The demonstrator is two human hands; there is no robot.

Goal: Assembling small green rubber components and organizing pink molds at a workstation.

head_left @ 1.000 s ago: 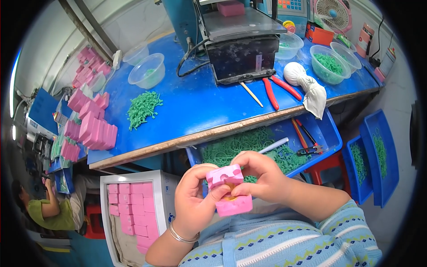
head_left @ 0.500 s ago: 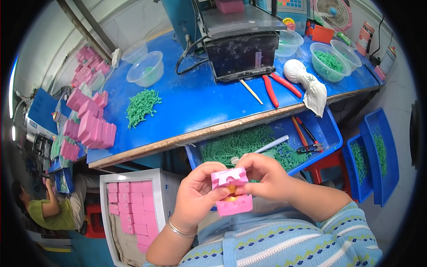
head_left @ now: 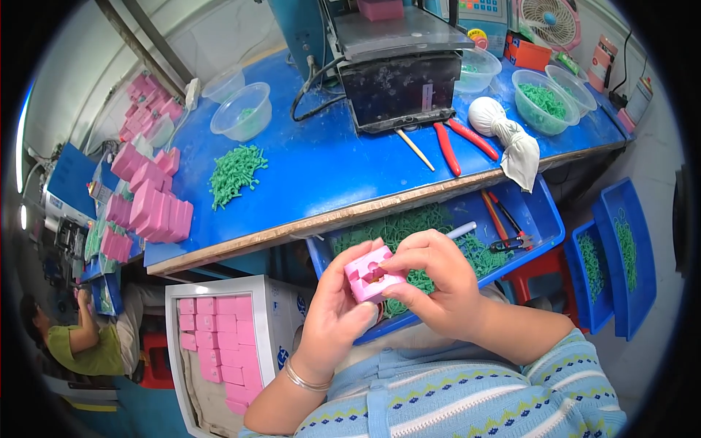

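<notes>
A pink, notched mould block (head_left: 367, 271) is in front of me, over the near edge of the blue tray. My left hand (head_left: 330, 310) is wrapped round its left side, with the thumb below it. My right hand (head_left: 442, 285) pinches its right side between thumb and fingertips. The block's two parts lie close together, with a dark, yellowish gap between them; what is inside is mostly hidden. Below my hands, the blue tray (head_left: 549, 223) holds green stringy pieces (head_left: 409, 226), a pale rod (head_left: 461, 230) and some tools.
On the blue table (head_left: 307, 182) are a green pile (head_left: 237, 175), red-handled pliers (head_left: 447, 150), a white cloth bundle (head_left: 504, 131), plastic bowls and a dark machine (head_left: 398, 87). Pink blocks fill a white box (head_left: 171, 321) at left. Another person (head_left: 80, 339) sits far left.
The two pink mould parts, held apart with something yellow between them, are now close together and tilted. The mould has moved up slightly, and my right hand has shifted to its right side.
</notes>
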